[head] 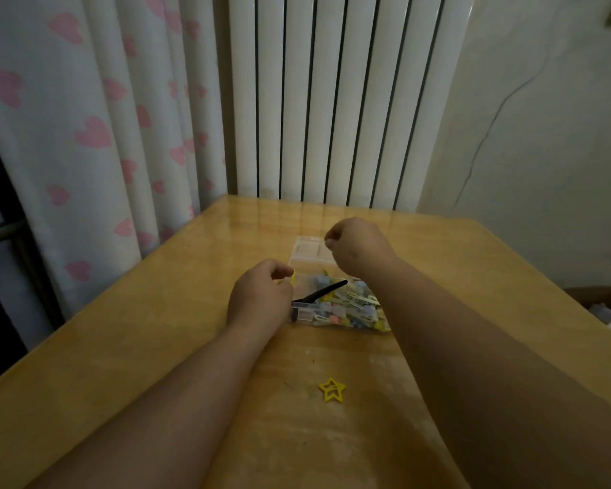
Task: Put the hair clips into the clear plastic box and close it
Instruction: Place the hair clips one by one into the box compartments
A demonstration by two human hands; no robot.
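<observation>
On the wooden table (pixel 156 347), between the two wrists: clear plastic box (pixel 302 315), open, lid (pixel 307 252) folded flat away toward the radiator (pixel 332 100). Holds a heap of pastel hair clips (pixel 346 305); long black clip (pixel 323 291) slanting across the heap, near end poking over the left rim. Left hand (pixel 258 298) just beside that left rim, knuckles up, fingers curled inward; speck of yellow (pixel 291 276) at the fingertips, cannot tell whether pinched or merely lying behind. Right hand (pixel 358 247) raised above the lid's right side, fingers balled, thumb against forefinger; cannot tell whether anything sits inside. Hands apart, box and lid between them, right forearm crossing over the box's right end. Nearer the body, between the forearms and well apart from the box: yellow star clip (pixel 332 390), flat on the wood, touched by neither hand. Left of the table, white curtain (pixel 85 135) with pink hearts.
</observation>
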